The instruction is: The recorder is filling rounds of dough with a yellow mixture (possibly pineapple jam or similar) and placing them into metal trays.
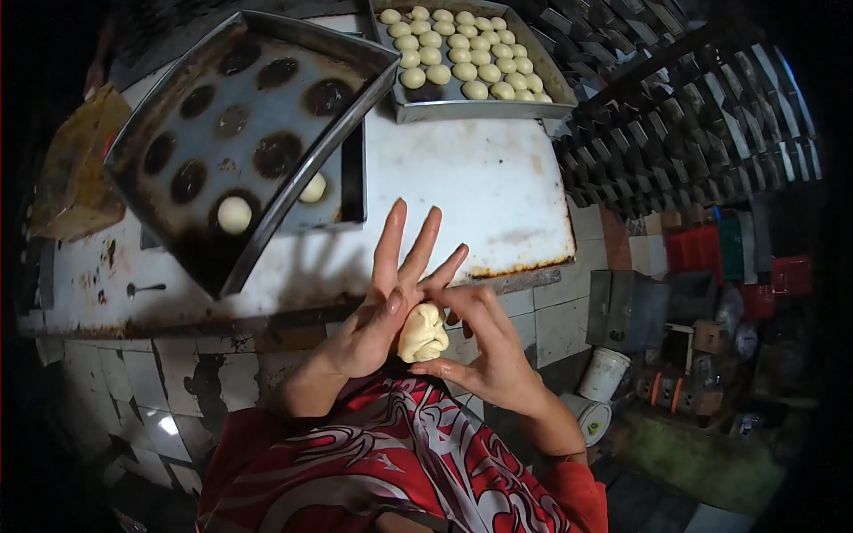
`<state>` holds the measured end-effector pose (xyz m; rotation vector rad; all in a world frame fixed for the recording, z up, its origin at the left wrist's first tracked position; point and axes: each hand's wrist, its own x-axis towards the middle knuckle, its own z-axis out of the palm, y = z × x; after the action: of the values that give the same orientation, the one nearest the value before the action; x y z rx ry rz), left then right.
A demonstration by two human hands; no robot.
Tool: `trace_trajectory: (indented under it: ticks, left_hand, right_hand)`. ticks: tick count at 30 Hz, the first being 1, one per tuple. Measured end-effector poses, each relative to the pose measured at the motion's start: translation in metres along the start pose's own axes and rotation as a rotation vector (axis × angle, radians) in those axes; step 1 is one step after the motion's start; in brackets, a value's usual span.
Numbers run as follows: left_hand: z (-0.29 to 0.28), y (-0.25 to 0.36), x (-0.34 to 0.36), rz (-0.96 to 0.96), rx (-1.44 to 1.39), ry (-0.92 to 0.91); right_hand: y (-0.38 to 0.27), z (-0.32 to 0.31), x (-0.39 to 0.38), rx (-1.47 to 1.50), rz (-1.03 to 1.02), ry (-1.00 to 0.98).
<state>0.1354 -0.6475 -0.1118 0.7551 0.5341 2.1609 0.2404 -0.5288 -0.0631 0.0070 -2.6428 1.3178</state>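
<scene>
In front of my chest, short of the table's near edge, a pale yellow lump of dough (422,334) with a folded, creased surface sits between my hands. My right hand (494,351) curls round its right side, thumb below and fingers above. The left hand (375,322) is held upright against the lump's left side, its long fingers stretched out and spread. Beyond, at the left, a large metal tray (213,164) with dark round stains lies tilted, holding one dough ball (234,215). Another dough ball (312,187) rests in a tray partly hidden beneath it.
A metal tray (484,112) at the back holds many dough balls in rows. All trays stand on a white table (462,191) with a rusty edge. A spoon (145,289) and a yellowish box (82,169) are at left. Stacked metal moulds (675,124) and buckets (604,373) stand at right.
</scene>
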Motion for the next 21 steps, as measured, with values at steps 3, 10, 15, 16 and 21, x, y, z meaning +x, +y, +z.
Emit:
trace_trajectory:
  ticks: [3,10,15,16,21]
  left_hand:
    - [-0.028,0.002,0.016,-0.02,-0.088,0.036]
    - [-0.078,-0.028,-0.026,-0.098,0.066,0.279]
    - [-0.075,-0.038,0.001,-0.199,-0.53,0.656]
    - [-0.075,-0.036,0.005,-0.18,-0.52,0.668]
    - [-0.048,-0.047,0.015,-0.397,-0.341,0.483]
  right_hand:
    - [0.007,0.003,0.022,0.066,0.093,0.024]
    - [0.048,0.02,0.05,0.027,0.051,0.165]
    - [0.056,0.025,0.055,-0.154,-0.079,0.065]
    - [0.064,0.025,0.051,-0.236,-0.156,0.036]
    - [0.108,-0.027,0.042,-0.094,-0.31,-0.15]
